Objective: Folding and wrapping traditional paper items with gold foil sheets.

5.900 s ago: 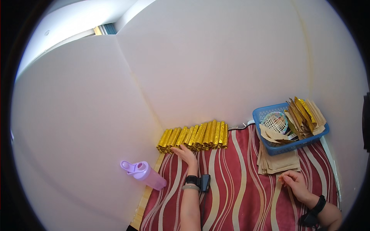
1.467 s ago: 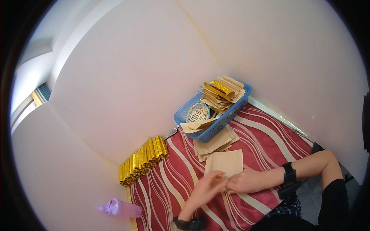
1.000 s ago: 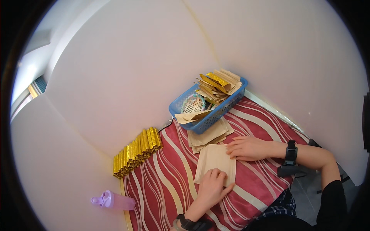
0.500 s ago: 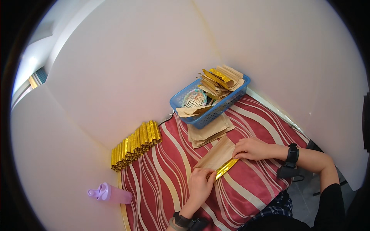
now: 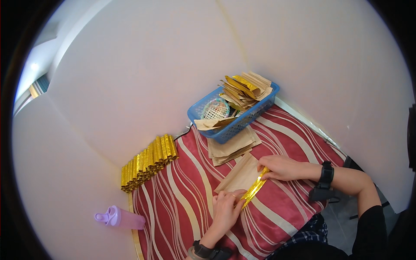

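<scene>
A sheet of brown paper with a gold foil edge lies on the striped cloth in front of me; its brown side faces up and its near edge shows as a shiny gold strip. My left hand is closed on the strip's near-left end, thumb and fingers pressed together. At the other end, my right hand pinches the strip between thumb and fingers. Beyond the sheet, a stack of brown paper sheets lies partly under a blue basket. Gold foil rolls are piled to the left.
The basket holds folded brown and gold papers and a small woven basket. A purple bottle stands at the table's left edge. Pale walls rise behind. The red striped cloth covers the table.
The gold strip has turned up and looks wider and more exposed between my hands. Both hands keep hold at its ends, with fingers slightly shifted. The whole view has moved a little.
</scene>
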`<action>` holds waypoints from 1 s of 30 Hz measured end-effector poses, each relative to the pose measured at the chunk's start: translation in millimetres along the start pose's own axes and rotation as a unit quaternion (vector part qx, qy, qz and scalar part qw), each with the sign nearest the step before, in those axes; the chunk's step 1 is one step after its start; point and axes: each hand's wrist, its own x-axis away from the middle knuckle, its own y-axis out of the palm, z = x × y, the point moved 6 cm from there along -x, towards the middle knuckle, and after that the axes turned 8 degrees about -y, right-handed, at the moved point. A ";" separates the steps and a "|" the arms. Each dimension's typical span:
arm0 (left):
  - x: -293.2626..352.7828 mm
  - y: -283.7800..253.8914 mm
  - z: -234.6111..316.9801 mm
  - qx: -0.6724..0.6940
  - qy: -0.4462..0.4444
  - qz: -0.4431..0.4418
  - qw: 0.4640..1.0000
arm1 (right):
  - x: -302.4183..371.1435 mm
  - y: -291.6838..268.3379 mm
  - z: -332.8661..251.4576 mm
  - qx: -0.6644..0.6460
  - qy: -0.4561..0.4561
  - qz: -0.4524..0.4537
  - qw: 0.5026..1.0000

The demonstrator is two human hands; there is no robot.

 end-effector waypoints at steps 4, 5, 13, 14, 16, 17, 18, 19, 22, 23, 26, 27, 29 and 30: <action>6.3 -0.1 3.9 -0.082 0.046 -0.004 0.996 | 2.8 -7.5 -4.8 -0.003 -0.007 0.013 1.000; 7.5 1.1 5.1 -0.111 0.048 -0.012 0.993 | 4.2 -12.6 -10.0 0.072 -0.014 0.017 0.997; 18.6 2.8 23.3 -0.241 0.157 0.106 0.952 | 28.4 28.2 -63.4 0.153 -0.216 -0.125 0.956; 20.3 3.7 23.4 -0.257 0.166 0.096 0.947 | 27.3 19.8 -57.1 0.153 -0.169 -0.149 0.962; 23.7 1.4 23.9 -0.272 0.172 0.088 0.943 | 31.6 10.7 -37.7 0.178 -0.126 -0.165 0.962; 24.8 -0.4 22.7 -0.272 0.165 0.068 0.946 | 35.2 5.7 -33.7 0.178 -0.129 -0.168 0.961; 25.6 -1.9 21.6 -0.271 0.160 0.049 0.948 | 37.8 -1.2 -28.6 0.203 -0.110 -0.167 0.959; 24.8 -4.5 24.7 -0.270 0.159 0.050 0.948 | 42.2 -7.0 -24.7 0.229 -0.087 -0.163 0.956; 19.6 -9.6 27.1 -0.205 0.149 0.041 0.966 | 43.5 -12.4 -34.8 0.261 -0.110 -0.141 0.948; 18.1 -10.9 23.9 -0.210 0.154 0.070 0.963 | 41.5 -14.1 -43.2 0.307 -0.139 -0.120 0.934; 15.7 -13.4 15.4 -0.239 0.157 0.100 0.953 | 35.9 -8.8 -60.2 0.336 -0.188 -0.060 0.921; 14.9 -12.8 13.0 -0.263 0.156 0.100 0.947 | 36.4 -3.5 -66.3 0.335 -0.189 -0.058 0.921; 14.3 -12.1 6.4 -0.258 0.136 0.101 0.951 | 39.4 10.4 -84.4 0.348 -0.195 -0.092 0.912; 13.9 -11.7 4.7 -0.250 0.120 0.101 0.955 | 39.9 8.4 -98.8 0.323 -0.237 -0.051 0.915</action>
